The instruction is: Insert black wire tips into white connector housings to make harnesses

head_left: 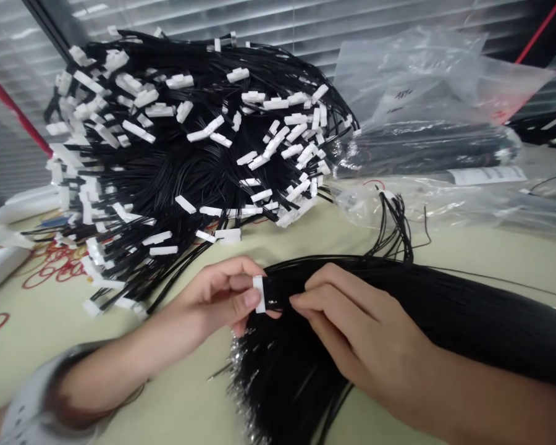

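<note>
My left hand (231, 296) pinches a small white connector housing (259, 294) between thumb and fingers. Black wires (275, 287) run out of the housing's right side. Just right of it, my right hand (352, 315) has thumb and forefinger pressed together close to these wires; whatever lies between the fingertips is too small or dark to make out. Beneath both hands a thick bundle of loose black wires (467, 321) stretches to the right edge. Its near ends carry shiny metal terminals (241, 383).
A big heap of black cables with white connectors (189, 142) rises behind my hands. Clear plastic bags (421, 148) lie at the back right. A small tied wire bunch (393, 216) rests behind the bundle. Red rubber bands (50, 266) are scattered on the left of the pale table (180, 383).
</note>
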`<state>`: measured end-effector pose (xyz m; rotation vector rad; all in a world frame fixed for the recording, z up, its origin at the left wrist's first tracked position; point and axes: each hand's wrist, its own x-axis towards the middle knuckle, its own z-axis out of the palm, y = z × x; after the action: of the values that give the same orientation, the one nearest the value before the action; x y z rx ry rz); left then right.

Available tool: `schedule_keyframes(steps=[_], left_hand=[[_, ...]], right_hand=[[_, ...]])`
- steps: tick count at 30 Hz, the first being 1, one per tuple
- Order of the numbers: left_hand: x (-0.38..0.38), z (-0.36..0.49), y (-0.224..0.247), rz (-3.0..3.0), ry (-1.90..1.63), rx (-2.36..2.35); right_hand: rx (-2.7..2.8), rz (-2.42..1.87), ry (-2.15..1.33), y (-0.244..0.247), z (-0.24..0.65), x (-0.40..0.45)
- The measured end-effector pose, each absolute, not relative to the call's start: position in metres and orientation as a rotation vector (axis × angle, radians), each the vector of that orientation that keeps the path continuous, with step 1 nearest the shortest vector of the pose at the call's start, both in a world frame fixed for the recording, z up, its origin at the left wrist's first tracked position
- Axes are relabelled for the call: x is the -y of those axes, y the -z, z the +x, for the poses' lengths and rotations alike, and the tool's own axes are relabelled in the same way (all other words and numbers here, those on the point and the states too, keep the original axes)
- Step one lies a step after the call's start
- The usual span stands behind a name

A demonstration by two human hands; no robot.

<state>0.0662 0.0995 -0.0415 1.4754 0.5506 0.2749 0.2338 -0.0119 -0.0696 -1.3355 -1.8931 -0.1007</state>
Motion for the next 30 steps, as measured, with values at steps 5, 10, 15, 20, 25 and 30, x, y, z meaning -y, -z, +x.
schedule_keyframes(steps=[5,10,15,20,25,30], left_hand=[[-0.095,0.066,0.039,1.488,-0.288,-0.525],[-0.094,0.065,0.041,1.515,-0.303,-0.512],[-0.092,0.066,0.04,1.555,-0.314,-0.506],[-0.09,0.069,0.037,1.613,-0.313,-0.527],[-0.09,0.07,0.037,1.627,-0.302,-0.525],[-0.088,0.073,0.036,1.639,-0.277,-0.559]], right_hand=[[1.881,-1.338,0.106,0.071,0.233,0.011],[1.863,-1.321,0.097,0.074,0.234,0.011],[1.896,-1.335,0.138,0.072,0.232,0.011],[1.911,-1.356,0.16,0.071,0.232,0.012],[1.931,-1.366,0.128,0.071,0.234,0.013],[1.936,-1.312,0.126,0.071,0.235,0.012]])
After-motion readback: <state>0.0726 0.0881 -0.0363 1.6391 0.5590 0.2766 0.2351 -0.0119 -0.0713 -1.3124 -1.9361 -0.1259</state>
